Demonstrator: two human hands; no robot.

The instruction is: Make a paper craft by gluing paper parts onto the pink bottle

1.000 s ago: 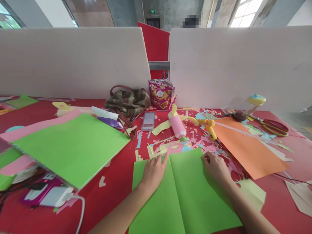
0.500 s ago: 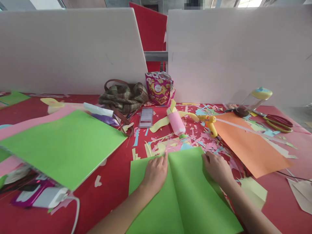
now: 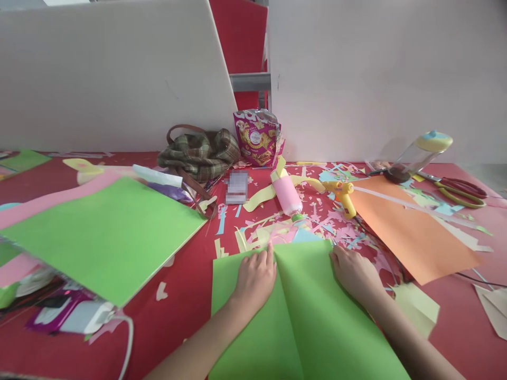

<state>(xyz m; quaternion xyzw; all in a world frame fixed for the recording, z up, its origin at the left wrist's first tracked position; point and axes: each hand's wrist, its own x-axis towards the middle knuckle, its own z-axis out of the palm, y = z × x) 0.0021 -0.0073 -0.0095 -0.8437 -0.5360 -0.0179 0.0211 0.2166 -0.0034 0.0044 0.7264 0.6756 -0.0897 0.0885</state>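
Note:
A green paper sheet (image 3: pixel 312 311) with a crease down its middle lies in front of me on the red table (image 3: pixel 186 285). My left hand (image 3: pixel 255 277) rests flat on it beside the crease, forefinger stretched to the far edge. My right hand (image 3: pixel 352 272) sits at the sheet's far right corner with its fingers curled onto the paper's edge. Just beyond the sheet lie paper scraps (image 3: pixel 273 232), a pink bottle (image 3: pixel 287 194) and a yellow glue gun (image 3: pixel 344 196).
A large green sheet (image 3: pixel 103 232) over pink paper lies at left, an orange sheet (image 3: pixel 412 232) at right. Red-handled scissors (image 3: pixel 459 189), a tipped clear jar (image 3: pixel 415 155), a plaid bag (image 3: pixel 200 153), a snack pouch (image 3: pixel 257 138) and white partitions (image 3: pixel 119 79) stand behind. A charger and cable (image 3: pixel 85 316) sit near left.
The view has tilted down a little. Both hands stay on the green sheet in nearly the same places.

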